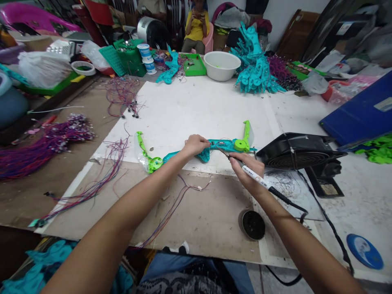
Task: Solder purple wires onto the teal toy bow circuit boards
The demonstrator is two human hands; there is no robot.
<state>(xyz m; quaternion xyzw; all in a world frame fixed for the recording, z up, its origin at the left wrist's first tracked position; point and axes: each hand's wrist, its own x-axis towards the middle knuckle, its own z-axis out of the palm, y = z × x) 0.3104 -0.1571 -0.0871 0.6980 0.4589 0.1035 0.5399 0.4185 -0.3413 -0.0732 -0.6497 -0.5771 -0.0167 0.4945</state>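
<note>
A long teal plastic housing (225, 144) lies across the white sheet, with thin wires and small parts inside it. Lime-green arms (241, 143) join its ends, with clear plastic film around them. My left hand (196, 145) is closed at the middle of the housing, its fingertips pinched against it; whether a wire is also between them is too small to tell. Held like a pen, a soldering iron (252, 173) is in my closed right hand (251, 171). Its tip points at the housing's near edge, just right of my left fingertips.
A black fan (298, 151) stands right of the housing, beside a soldering stand (326, 179). A round dark tin (252, 225) sits near the front edge. Wire bundles (49, 143) lie left. Behind are a white basin (222, 65), stacked teal parts (254, 61) and a seated person (197, 26).
</note>
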